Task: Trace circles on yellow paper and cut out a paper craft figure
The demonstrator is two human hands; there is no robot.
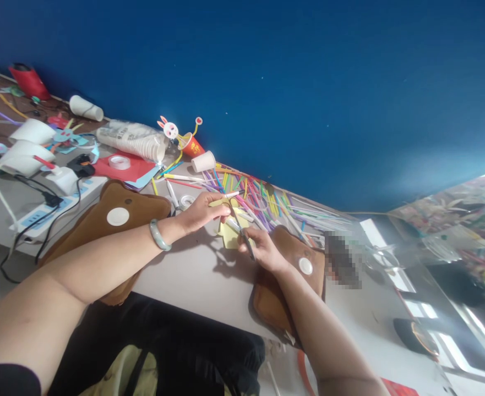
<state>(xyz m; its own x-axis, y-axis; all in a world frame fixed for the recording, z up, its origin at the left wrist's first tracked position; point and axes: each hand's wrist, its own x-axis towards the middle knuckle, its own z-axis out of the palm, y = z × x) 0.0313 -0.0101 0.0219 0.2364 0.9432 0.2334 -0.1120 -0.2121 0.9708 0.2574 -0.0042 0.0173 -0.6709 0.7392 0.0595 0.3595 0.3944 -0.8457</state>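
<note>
My left hand (205, 212) reaches over the table with its fingers pinched together. Between them is a slim white stick with a dark tip (233, 194), perhaps a pen. My right hand (262, 248) is closed round a thin dark-handled tool (247, 243); its narrow front part points up toward the left fingertips. Whether it is scissors or a knife I cannot tell. Yellow paper (230, 236) shows under and between both hands, and how much of it the fingers grip is hidden.
Brown plush cushions lie under the left forearm (143, 201) and right forearm (308, 286). Colourful pipe cleaners (267, 201) spread along the blue wall (267, 99). Left are paper cups (203, 161), a tape roll (119, 162), and a power strip (56, 212) with cables.
</note>
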